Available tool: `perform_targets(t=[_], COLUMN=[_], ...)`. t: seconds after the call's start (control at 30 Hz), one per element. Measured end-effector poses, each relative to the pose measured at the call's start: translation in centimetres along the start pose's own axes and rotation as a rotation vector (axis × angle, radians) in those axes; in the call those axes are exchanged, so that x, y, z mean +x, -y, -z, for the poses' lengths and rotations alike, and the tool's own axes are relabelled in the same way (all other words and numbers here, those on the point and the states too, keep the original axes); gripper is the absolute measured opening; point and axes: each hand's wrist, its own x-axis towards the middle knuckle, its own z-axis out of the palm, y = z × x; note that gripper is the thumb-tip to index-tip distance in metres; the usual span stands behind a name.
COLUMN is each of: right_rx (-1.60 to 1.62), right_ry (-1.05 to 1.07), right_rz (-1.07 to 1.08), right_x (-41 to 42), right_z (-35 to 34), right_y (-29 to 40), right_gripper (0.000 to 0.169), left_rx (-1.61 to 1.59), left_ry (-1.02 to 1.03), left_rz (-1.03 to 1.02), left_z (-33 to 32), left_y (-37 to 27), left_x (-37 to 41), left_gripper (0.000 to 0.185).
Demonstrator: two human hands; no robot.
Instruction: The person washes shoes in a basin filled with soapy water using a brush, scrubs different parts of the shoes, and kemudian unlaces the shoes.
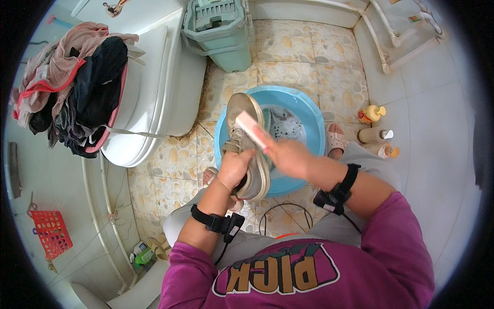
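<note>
My left hand (pixel 233 168) grips a grey lace-up shoe (pixel 257 181) near its ankle opening, its toe pointing away from me. In my right hand (pixel 287 156) is a pale pink scrubbing brush (pixel 251 129), held across the shoe beside the laces, bristles towards the upper. The shoe is over the left part of a light blue plastic basin (pixel 314 116). Sudsy water (pixel 287 125) lies in the basin, with a green item (pixel 267 116) partly hidden behind the shoe.
Pump bottles (pixel 371 114) stand on the tiled floor at right, beside the wall. A green mop bucket (pixel 231 54) is beyond the basin. At left, clothes (pixel 98 77) fill a pink tub on a white toilet (pixel 148 100). A red perforated basket (pixel 52 233) hangs at lower left.
</note>
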Motion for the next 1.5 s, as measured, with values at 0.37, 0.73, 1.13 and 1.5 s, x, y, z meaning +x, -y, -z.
perform_targets(t=[0.37,0.73,1.13,1.5], right_rx=[0.012,0.278,0.197,0.268], right_ry=[-0.037,-0.218,-0.185,0.338], right_rz=[-0.001,-0.025,-0.062,0.023], right_x=[0.6,2.8,2.9,-3.9], right_z=[0.5,1.4,1.3,0.5], right_y=[-0.6,-4.1,-3.4,1.1], right_gripper=[0.059,0.055,0.055,0.056], left_rx=[-0.076,-0.556,-0.56,-0.695], left_ry=[0.054,-0.048,-0.037,-0.353], left_rz=[-0.012,0.111,0.131,-0.065], left_z=[0.2,-0.1,-1.0,3.5], left_y=[0.1,0.5,0.3,0.1], left_x=[-0.5,0.2,-0.8,1.8], left_gripper=[0.036,0.04,0.035,0.036])
